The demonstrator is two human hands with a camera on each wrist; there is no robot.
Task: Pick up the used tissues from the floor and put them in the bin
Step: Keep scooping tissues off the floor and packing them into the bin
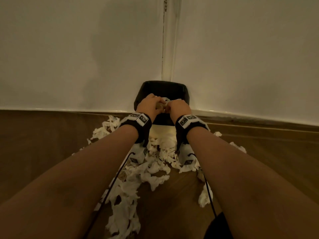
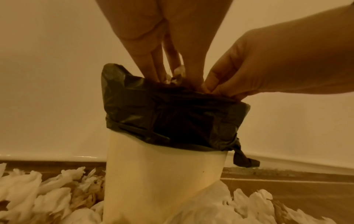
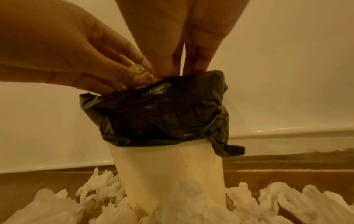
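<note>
Wooden floor [image 1: 172, 195] met two pale walls at a corner; dim, warm light. Nearest the camera, used tissues [image 1: 124, 200] lay scattered in a loose trail that ran between the forearms and thickened into a heap around the foot of the bin [image 2: 162, 174]. Beyond the heap stood the bin, a cream tub with a black liner [image 2: 172, 115] folded over its rim, set in the corner against the skirting.

Both hands were over the bin mouth. Left hand [image 1: 150, 104] had its fingers pointing down past the rim, bunched round a small wad of tissue [image 2: 179, 72]. Right hand [image 1: 178, 106] had fingertips pinched together at the liner's edge; whether it held tissue or only liner could not be told.

Judgement on handling: tissues look very light, soft, crumpled, easily torn, possibly damp. Best gathered by scooping several at once with curled fingers from the thick part of the heap, squeezing them into a wad. Liner is loose and could be dragged inward on release.
</note>
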